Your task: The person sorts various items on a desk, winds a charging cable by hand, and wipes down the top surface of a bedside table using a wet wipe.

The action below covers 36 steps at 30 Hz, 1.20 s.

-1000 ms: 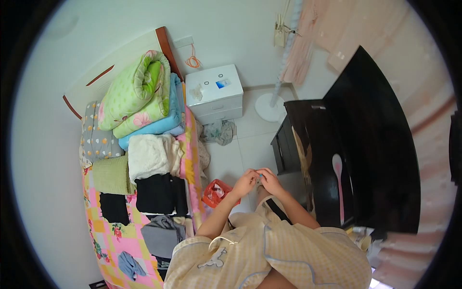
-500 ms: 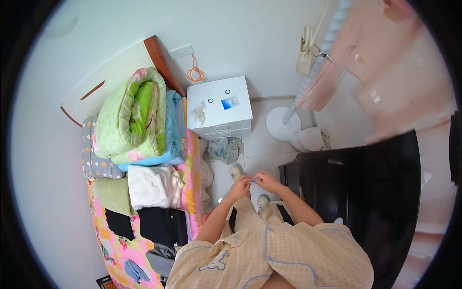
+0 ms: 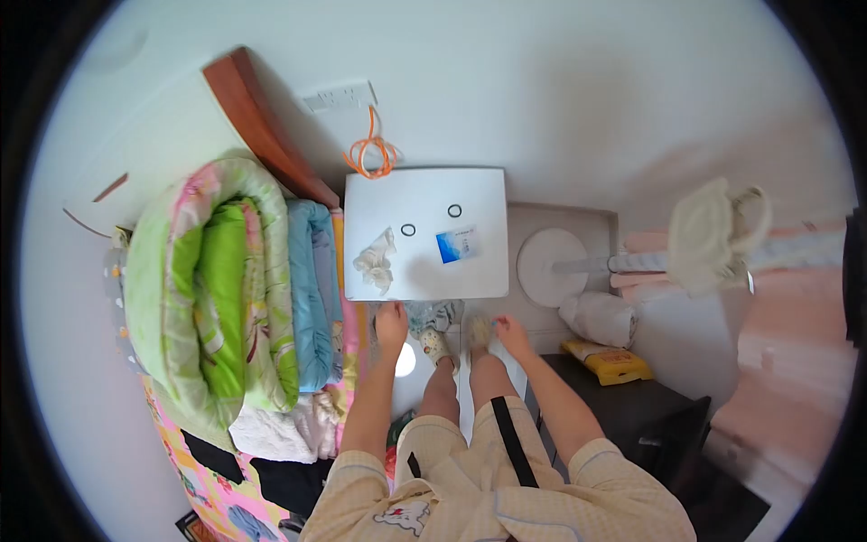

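Observation:
My left hand (image 3: 391, 325) is at the front edge of a white bedside cabinet (image 3: 424, 280), its fingers curled; anything inside them is hidden. A little farther right, my right hand (image 3: 513, 334) hangs in front of the cabinet's right corner with its fingers drawn together. Whatever it may hold is too small to make out. On the cabinet top lie a crumpled white tissue (image 3: 376, 260), two small dark rings (image 3: 408, 230) and a blue-and-white packet (image 3: 457, 244).
A folded green quilt (image 3: 226, 280) and a blue quilt (image 3: 312, 289) are stacked on the bed at left. An orange cable (image 3: 370, 155) hangs by the wall socket (image 3: 341, 96). At right stand a round white base (image 3: 553, 267), a yellow packet (image 3: 607, 361) and a dark cabinet (image 3: 623, 411).
My hands, together around a small blue thing before, are now apart. I have moved forward to the white cabinet, which appears larger and nearer.

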{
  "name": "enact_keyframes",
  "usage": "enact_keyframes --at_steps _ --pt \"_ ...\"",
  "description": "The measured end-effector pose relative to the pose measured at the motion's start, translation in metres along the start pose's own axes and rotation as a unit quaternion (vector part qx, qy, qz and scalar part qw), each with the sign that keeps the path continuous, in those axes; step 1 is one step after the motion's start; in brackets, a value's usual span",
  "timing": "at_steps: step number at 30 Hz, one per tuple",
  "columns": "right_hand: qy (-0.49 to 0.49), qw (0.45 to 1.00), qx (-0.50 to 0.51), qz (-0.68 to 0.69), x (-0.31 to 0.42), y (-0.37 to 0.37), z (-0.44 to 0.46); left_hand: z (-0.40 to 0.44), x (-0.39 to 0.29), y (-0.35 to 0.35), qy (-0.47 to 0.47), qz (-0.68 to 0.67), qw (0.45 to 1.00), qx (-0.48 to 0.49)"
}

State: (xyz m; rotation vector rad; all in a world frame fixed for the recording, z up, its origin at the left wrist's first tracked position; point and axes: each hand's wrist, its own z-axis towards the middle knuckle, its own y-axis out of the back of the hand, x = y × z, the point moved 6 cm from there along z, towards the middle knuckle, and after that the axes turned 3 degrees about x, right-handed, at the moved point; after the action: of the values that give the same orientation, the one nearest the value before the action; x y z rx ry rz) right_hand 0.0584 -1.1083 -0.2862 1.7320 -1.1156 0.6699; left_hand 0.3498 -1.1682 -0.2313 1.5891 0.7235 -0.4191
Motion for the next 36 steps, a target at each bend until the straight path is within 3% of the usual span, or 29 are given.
enact_keyframes --at_steps 2,4,5,7,10,12,15,19,22,23,25,26,27,29,30,33,35,36 --pt "0.018 0.999 -0.038 -0.02 0.024 0.001 0.05 0.048 0.005 -0.009 0.002 -0.028 0.999 -0.045" --pt "-0.04 0.999 -0.005 0.012 0.041 -0.004 0.102 0.088 0.016 -0.032 -0.015 0.015 0.998 -0.065" --pt "-0.007 0.998 -0.046 -0.037 0.045 -0.005 0.132 0.107 0.019 -0.045 -0.027 0.068 0.995 -0.066" --pt "0.02 0.993 -0.085 -0.083 0.044 -0.015 0.175 0.14 0.004 -0.053 -0.049 0.031 0.993 -0.1" --pt "0.032 0.99 -0.097 -0.095 0.066 -0.024 0.235 0.181 0.009 -0.084 -0.073 0.042 0.993 -0.087" --pt "0.012 0.989 -0.095 -0.115 0.071 -0.03 0.259 0.192 0.007 -0.1 -0.117 0.134 0.981 -0.071" --pt "-0.001 0.983 -0.11 -0.147 0.069 -0.039 0.28 0.199 0.015 -0.109 -0.069 0.12 0.989 -0.055" --pt "-0.003 0.975 -0.119 -0.19 0.07 -0.045 0.288 0.191 0.007 -0.114 -0.071 0.127 0.989 -0.019" --pt "0.065 0.978 -0.111 -0.165 0.079 -0.047 0.281 0.184 0.004 -0.119 -0.016 -0.148 0.989 -0.017" --pt "0.065 0.978 -0.11 -0.164 0.08 -0.046 0.277 0.181 0.006 -0.127 0.039 -0.25 0.967 0.019" --pt "0.03 0.997 0.031 -0.068 0.076 -0.056 0.267 0.174 -0.003 -0.142 0.136 -0.471 0.869 0.066" --pt "0.029 0.997 0.031 -0.068 0.078 -0.052 0.26 0.171 -0.012 -0.144 0.14 -0.513 0.843 0.082" --pt "0.045 0.996 0.08 -0.02 0.079 -0.054 0.253 0.168 -0.014 -0.145 0.14 -0.514 0.843 0.082" --pt "0.061 0.989 0.129 0.029 0.081 -0.055 0.243 0.166 -0.021 -0.142 0.082 -0.276 0.952 0.104" --pt "0.073 0.988 0.128 0.053 0.082 -0.053 0.238 0.167 -0.028 -0.138 0.056 -0.225 0.969 0.089" --pt "0.08 0.983 0.146 0.08 0.079 -0.051 0.234 0.155 -0.016 -0.155 0.1 -0.262 0.944 0.173" --pt "0.076 0.98 0.162 0.089 0.075 -0.049 0.235 0.15 -0.013 -0.151 0.095 -0.232 0.956 0.153" --pt "0.184 0.976 0.11 -0.047 0.086 -0.043 0.237 0.148 -0.013 -0.145 0.091 -0.202 0.966 0.132"
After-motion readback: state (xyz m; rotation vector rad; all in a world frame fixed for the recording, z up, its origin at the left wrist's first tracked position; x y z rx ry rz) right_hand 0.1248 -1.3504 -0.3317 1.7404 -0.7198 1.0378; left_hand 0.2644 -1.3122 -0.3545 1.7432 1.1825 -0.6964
